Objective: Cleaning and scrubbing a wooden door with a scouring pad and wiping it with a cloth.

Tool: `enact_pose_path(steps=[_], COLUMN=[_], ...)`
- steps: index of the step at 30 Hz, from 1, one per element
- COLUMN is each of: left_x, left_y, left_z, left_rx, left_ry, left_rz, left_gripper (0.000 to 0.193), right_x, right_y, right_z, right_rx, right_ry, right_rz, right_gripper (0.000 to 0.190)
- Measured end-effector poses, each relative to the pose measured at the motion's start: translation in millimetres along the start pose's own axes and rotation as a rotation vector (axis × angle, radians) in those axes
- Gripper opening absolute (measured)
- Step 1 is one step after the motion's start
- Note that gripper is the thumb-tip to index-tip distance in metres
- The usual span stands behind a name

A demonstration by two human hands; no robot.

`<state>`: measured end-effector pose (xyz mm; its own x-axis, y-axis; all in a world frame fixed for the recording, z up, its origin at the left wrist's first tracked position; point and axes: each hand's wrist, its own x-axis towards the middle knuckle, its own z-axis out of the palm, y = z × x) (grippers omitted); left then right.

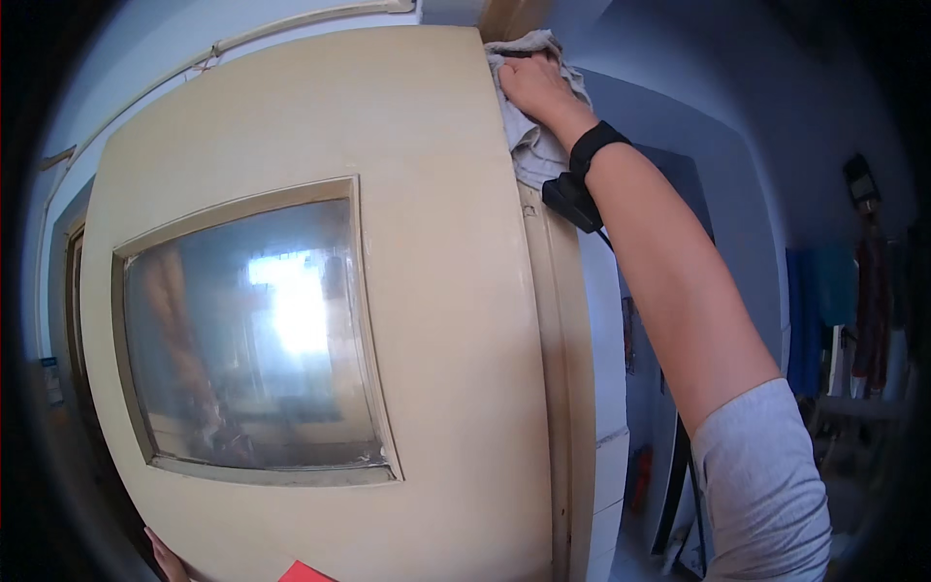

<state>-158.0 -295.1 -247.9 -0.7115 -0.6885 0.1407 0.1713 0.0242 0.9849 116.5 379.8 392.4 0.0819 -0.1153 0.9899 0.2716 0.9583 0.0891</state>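
A cream-painted door (451,291) with a framed glass pane (240,349) fills most of the view. My right hand (538,87) is raised to its upper right corner and grips a crumpled greyish-white cloth (542,153). The cloth lies against the top of the door's edge and hangs down over the door frame (574,393). Some of the fingers are hidden in its folds. At the lower left, only part of my left hand (166,556) shows, by the door's left edge; most of it is cut off by the picture's rim.
A black device (571,200) with a cable hangs from the black strap (596,145) on my right wrist. White pipe (291,20) runs along the wall above the door. Dim hanging items (865,313) are at the right. A red corner (305,572) shows at the bottom.
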Motion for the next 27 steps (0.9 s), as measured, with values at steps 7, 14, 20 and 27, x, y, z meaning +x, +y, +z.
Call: enact_pose_path(steps=[7,14,20,27], left_x=[152,-12,153,140], left_y=[-138,4,-129,-116], left_z=[-32,11,-5,21], left_rx=[-0.438,-0.154,-0.53,-0.469], left_ry=[-0.187,-0.011,-0.164,-0.22], left_rz=[0.394,0.146,0.614,0.532], left_gripper=[0.061,0.092,0.059,0.054], right_x=[-52,-69,18,-114], right_y=[-7,-4,17,2], right_z=[20,-12,14,-14], right_rx=[-0.009,-0.085,-0.178,-0.178], right_ry=[0.047,-0.043,0.121,0.109], right_rz=[-0.176,-0.154,-0.109,-0.312], right_gripper=[0.041,0.039,0.044,0.026])
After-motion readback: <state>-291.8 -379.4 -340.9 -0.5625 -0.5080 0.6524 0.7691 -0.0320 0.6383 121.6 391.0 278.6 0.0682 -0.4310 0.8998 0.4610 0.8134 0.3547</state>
